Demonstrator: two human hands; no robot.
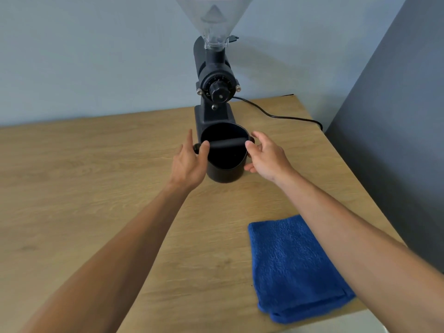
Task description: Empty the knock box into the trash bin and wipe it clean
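Note:
A black round knock box (225,173) with a black bar across its mouth stands upright on the wooden table (84,188), just in front of a coffee grinder. My left hand (191,162) is at its left side, fingers apart, thumb near the bar's left end. My right hand (266,156) is at its right side, fingers spread, thumb close to the rim. Neither hand clearly grips the box. A folded blue cloth (293,267) lies on the table near the front right, partly under my right forearm. No trash bin is in view.
A black coffee grinder (216,92) with a clear hopper stands behind the knock box. Its black cable (276,114) runs right across the table to the edge. A dark wall panel (396,140) borders the table's right side.

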